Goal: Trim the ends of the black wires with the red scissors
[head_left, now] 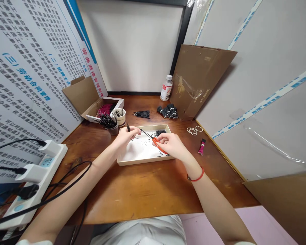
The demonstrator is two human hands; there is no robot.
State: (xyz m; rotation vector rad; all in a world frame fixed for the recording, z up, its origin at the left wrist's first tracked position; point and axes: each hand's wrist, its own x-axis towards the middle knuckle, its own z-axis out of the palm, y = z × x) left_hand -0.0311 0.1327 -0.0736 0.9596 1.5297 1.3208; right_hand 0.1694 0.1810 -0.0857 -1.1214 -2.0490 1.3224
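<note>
Over the left part of a shallow white tray [142, 161], my left hand [129, 134] is closed around a thin black piece [128, 128] that sticks up between its fingers. My right hand [169, 143] grips the red-orange handles of scissors [159, 145], whose dark blades point left toward my left fingertips. Whether the blades touch anything is too small to tell. In the tray lie small black scraps, and a pile of short black pieces [160, 132] sits at its back right corner.
Behind the tray are a paper cup [119, 117], a cup of black wires [107, 121], an open box [113, 100], loose black wires [142, 114], black bundles [169, 111] and a bottle [166, 88]. Rubber bands [192, 131] and a pink bundle [201, 147] lie right; a power strip [40, 180] stands left.
</note>
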